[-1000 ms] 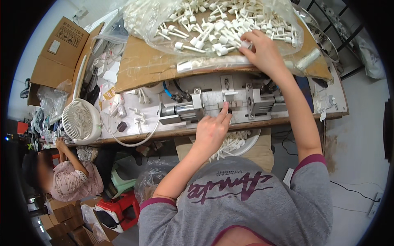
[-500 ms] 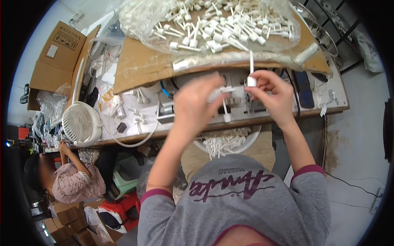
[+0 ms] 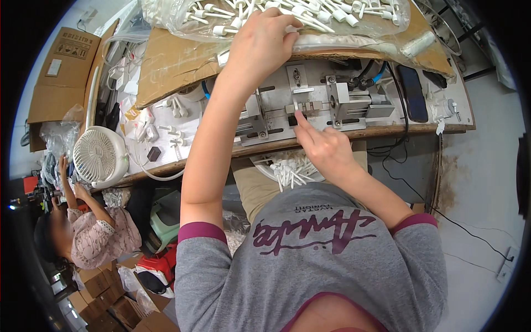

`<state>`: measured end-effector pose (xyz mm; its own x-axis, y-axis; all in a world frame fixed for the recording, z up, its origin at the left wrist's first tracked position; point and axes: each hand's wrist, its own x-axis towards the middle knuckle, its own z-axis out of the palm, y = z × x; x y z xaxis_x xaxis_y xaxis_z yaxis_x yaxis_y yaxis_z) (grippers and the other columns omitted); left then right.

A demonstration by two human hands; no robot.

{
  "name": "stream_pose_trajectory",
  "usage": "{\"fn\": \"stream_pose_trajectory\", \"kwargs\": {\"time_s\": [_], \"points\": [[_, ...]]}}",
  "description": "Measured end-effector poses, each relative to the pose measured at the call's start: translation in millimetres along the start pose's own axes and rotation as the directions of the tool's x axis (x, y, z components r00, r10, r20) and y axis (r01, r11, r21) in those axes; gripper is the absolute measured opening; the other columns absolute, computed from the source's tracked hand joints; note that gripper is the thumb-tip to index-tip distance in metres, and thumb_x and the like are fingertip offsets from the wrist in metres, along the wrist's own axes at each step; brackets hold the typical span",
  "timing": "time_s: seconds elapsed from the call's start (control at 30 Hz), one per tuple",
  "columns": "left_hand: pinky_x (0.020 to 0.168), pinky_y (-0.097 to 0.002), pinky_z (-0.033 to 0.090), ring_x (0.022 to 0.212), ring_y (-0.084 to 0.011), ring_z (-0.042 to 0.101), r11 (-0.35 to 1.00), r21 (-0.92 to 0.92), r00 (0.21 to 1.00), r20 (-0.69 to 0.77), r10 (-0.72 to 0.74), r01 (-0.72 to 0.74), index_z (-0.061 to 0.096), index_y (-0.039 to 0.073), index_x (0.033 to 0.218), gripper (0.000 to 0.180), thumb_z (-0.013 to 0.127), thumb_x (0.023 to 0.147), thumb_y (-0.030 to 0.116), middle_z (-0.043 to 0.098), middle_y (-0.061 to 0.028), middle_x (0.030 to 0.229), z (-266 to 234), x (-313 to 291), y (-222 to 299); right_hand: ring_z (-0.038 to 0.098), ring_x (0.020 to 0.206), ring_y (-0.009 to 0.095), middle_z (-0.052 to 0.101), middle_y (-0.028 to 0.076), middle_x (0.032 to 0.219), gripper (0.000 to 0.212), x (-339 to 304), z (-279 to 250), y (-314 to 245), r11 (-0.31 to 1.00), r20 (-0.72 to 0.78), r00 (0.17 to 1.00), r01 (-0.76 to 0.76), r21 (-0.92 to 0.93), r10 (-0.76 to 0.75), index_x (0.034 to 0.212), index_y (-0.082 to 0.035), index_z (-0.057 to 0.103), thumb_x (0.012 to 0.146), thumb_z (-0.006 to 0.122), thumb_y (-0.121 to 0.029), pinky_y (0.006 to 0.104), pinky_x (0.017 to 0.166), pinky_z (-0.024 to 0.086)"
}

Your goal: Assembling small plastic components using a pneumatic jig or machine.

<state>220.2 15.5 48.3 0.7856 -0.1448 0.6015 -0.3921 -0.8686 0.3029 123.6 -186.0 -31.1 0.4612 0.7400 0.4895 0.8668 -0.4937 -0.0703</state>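
Note:
My left hand [image 3: 264, 41] reaches over the near edge of a pile of white plastic parts [image 3: 326, 12], each with a cup-shaped head and a thin stem. Its thumb and index finger are apart, and I see nothing held; the other fingertips are partly hidden. My right hand [image 3: 326, 150] points its index finger onto the small metal fixture [image 3: 303, 108] in the middle of the bench, its other fingers loosely bent. A slim white piece [image 3: 296, 104] shows in the fixture by that fingertip. Metal clamp units [image 3: 348, 105] flank the fixture.
Cardboard [image 3: 177, 72] and clear plastic lie under the pile. A tub of white parts [image 3: 290, 170] sits at my lap. Left are a white fan [image 3: 100, 156] and a seated person [image 3: 105, 238]. A dark phone [image 3: 412, 94] and cables lie right.
My left hand has gone from above the fixture up to the pile. The right hand has come down and left to the fixture, and the white part it held upright is out of its fingers.

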Motion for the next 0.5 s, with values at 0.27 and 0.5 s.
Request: {"fn": "stream_pose_trajectory", "kwargs": {"time_s": [0.27,0.5], "points": [[0.078,-0.0285,0.054,0.078,-0.0152,0.068,0.675,-0.553,0.872,0.328,-0.363,0.489,0.074,0.004,0.106,0.027,0.078,0.084,0.020,0.073,-0.0045,0.086,-57,4,14,0.062,0.053,0.020,0.068,0.017,0.122,0.020,14,-8,3,0.998,0.175,0.984,-0.004,-0.068,0.016,0.092,-0.002,0.062,0.075,0.069,-0.009,0.0276,0.052,0.050],[0.073,-0.0253,0.057,0.090,-0.0157,0.069,0.642,-0.683,0.926,0.144,-0.350,0.349,0.073,-0.001,0.104,0.029,0.081,0.076,-0.001,0.071,-0.0114,0.110,-74,-63,47,0.071,0.076,0.027,0.073,0.013,0.098,0.021,70,-51,42,0.919,-0.003,0.981,-0.182,0.350,0.196,0.099,-0.005,0.068,0.084,0.070,-0.020,0.0371,0.067,0.056]]}}
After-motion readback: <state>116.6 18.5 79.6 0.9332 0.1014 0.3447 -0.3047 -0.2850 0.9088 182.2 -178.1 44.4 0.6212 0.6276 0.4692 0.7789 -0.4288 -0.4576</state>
